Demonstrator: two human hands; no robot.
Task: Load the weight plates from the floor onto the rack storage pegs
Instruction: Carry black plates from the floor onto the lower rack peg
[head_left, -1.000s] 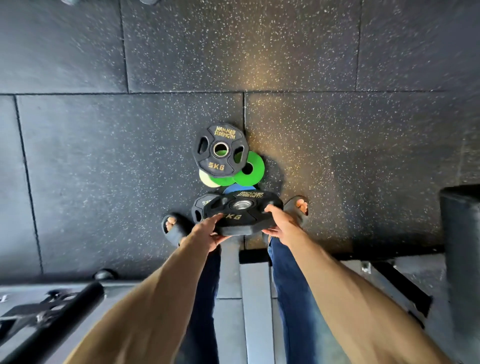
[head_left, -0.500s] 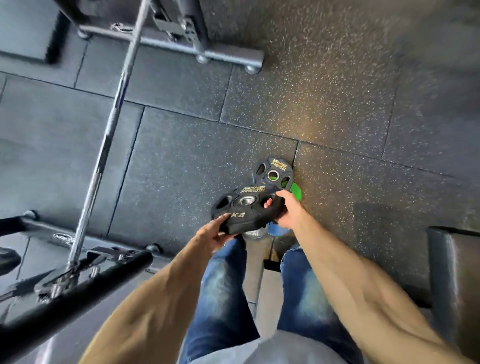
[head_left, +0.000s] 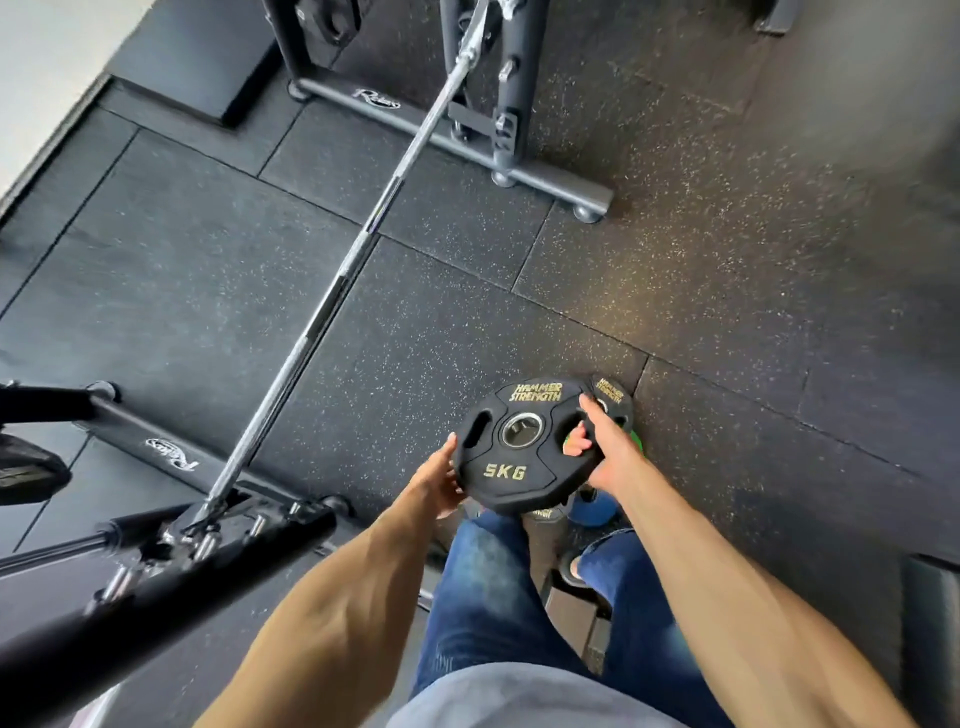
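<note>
A black 5 kg plate (head_left: 511, 462) with gold lettering is held flat in the air in front of my knees. My left hand (head_left: 434, 480) grips its left rim. My right hand (head_left: 605, 449) grips the right side, fingers hooked through a handle slot. Below it on the floor lie another black plate (head_left: 613, 395), a green plate (head_left: 638, 441) and a blue plate (head_left: 592, 512), all mostly hidden. The rack's grey base (head_left: 550, 182) and uprights stand at the top, with a dark plate (head_left: 332, 21) hanging on it.
A steel barbell (head_left: 343, 275) runs diagonally from the rack at the top down to a black frame (head_left: 171, 566) at the lower left. A black padded bench edge (head_left: 935, 623) sits at the right. The floor is speckled black rubber tiles.
The plate has come higher and closer, away from the pile on the floor. My view has swung up and left, bringing the rack and more of the barbell into sight.
</note>
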